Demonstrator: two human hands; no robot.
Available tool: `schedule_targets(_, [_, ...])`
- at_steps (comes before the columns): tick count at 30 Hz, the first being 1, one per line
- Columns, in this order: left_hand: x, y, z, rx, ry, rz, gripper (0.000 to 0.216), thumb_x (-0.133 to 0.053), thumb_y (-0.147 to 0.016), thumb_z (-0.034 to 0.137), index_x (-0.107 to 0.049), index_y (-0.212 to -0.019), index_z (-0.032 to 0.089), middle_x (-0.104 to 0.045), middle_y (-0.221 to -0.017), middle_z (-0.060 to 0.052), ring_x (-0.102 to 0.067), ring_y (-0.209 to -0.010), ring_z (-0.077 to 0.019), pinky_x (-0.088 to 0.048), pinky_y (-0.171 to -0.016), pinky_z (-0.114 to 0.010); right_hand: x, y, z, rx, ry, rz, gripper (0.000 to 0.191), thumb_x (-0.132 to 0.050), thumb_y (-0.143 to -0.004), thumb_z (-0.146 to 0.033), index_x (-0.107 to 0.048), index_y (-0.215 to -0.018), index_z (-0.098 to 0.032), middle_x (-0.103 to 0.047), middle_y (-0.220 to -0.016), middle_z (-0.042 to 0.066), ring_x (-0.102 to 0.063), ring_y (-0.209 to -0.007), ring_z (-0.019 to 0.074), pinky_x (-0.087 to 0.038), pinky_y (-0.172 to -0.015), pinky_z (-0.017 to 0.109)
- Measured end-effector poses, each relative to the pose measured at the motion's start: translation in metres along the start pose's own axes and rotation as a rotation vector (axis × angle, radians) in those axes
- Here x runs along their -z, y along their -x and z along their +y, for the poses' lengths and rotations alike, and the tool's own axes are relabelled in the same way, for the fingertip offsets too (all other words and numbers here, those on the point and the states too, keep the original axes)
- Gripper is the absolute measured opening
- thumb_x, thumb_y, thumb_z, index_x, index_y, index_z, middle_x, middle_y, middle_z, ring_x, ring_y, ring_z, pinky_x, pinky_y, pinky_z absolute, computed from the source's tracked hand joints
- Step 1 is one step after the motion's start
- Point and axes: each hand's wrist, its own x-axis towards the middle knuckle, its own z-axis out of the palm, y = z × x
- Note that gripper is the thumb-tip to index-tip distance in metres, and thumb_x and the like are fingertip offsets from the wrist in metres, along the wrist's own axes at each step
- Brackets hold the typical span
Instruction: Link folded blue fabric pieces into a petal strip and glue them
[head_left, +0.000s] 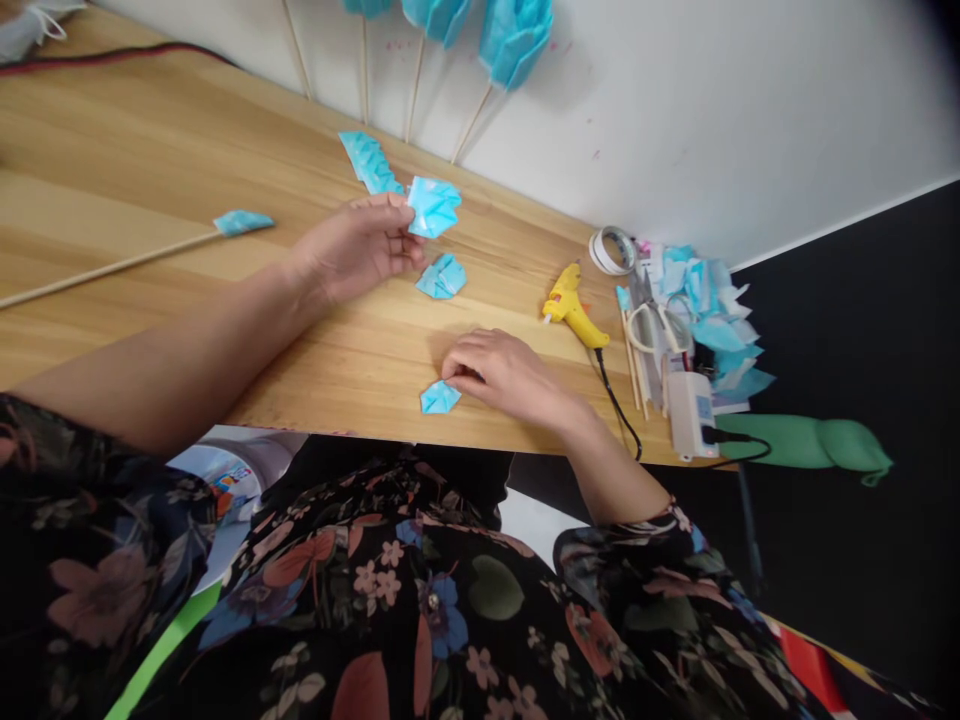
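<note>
Between the thumb and fingers of my left hand is a folded blue petal, raised over the table. Just below it on the wood lies a second blue petal. My right hand rests near the front edge, its fingertips pinching the edge of a small blue petal. Behind my left hand lies a pleated blue strip. To the left, a wooden stick lies flat with a blue bud on its tip.
Several blue flowers on sticks lean against the wall. A yellow glue gun with a black cord lies at right, near a tape roll, scissors, a white power block and a heap of blue scraps. A bin stands below the edge.
</note>
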Motion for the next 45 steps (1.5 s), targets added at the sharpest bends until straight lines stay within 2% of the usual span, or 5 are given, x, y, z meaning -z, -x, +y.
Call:
schedule_targets(11, [0.002,-0.002,-0.002,-0.006,0.02,0.009,0.012,-0.076,-0.081,0.022,-0.066,-0.076,0.02,-0.071,-0.077,0.0,-0.062,-0.071,-0.0143,-0.05,-0.078,-0.033,0.006,-0.009,0.039,-0.405,-0.372,0.635,0.01,-0.065,-0.084,-0.026,-0.063,-0.093,-0.022,-0.075,-0.085,0.001,-0.065,-0.073,0.0162,-0.047,-0.069,0.03])
schedule_targets(20, [0.003,-0.003,-0.005,-0.008,0.004,0.025,0.014,-0.074,-0.083,0.022,-0.062,-0.077,0.018,-0.07,-0.075,-0.002,-0.065,-0.069,-0.0162,-0.05,-0.081,-0.036,0.035,-0.004,0.041,-0.393,0.064,0.506,0.015,-0.059,-0.093,-0.027,-0.074,-0.092,-0.024,-0.077,-0.089,0.003,-0.067,-0.082,0.0208,-0.045,-0.074,0.034])
schedule_targets(31, [0.006,-0.003,-0.004,0.0,-0.021,0.012,0.015,-0.077,-0.08,0.027,-0.064,-0.081,0.019,-0.07,-0.074,-0.001,-0.067,-0.073,-0.0174,-0.052,-0.084,-0.036,0.041,-0.047,0.055,-0.208,0.155,0.149,0.011,-0.066,-0.086,-0.013,-0.07,-0.084,-0.022,-0.075,-0.091,0.004,-0.065,-0.086,0.0209,-0.043,-0.073,0.033])
schedule_targets(38, [0.001,-0.001,-0.005,0.018,0.025,0.032,0.01,-0.074,-0.082,0.022,-0.065,-0.08,0.017,-0.071,-0.074,-0.004,-0.066,-0.068,-0.0163,-0.054,-0.079,-0.035,0.048,-0.037,0.053,-0.263,-0.448,0.433,0.014,-0.067,-0.083,-0.034,-0.062,-0.088,-0.021,-0.07,-0.083,0.001,-0.061,-0.073,0.015,-0.049,-0.068,0.03])
schedule_targets(45, [0.0,-0.001,-0.005,-0.019,0.033,0.02,0.011,-0.076,-0.081,0.021,-0.067,-0.077,0.016,-0.07,-0.075,-0.003,-0.064,-0.068,-0.0135,-0.054,-0.077,-0.031,0.037,-0.045,0.043,-0.174,-0.838,0.461,0.051,-0.066,-0.085,-0.038,-0.055,-0.133,-0.026,-0.069,-0.098,0.001,-0.064,-0.075,0.0137,-0.057,-0.072,0.032])
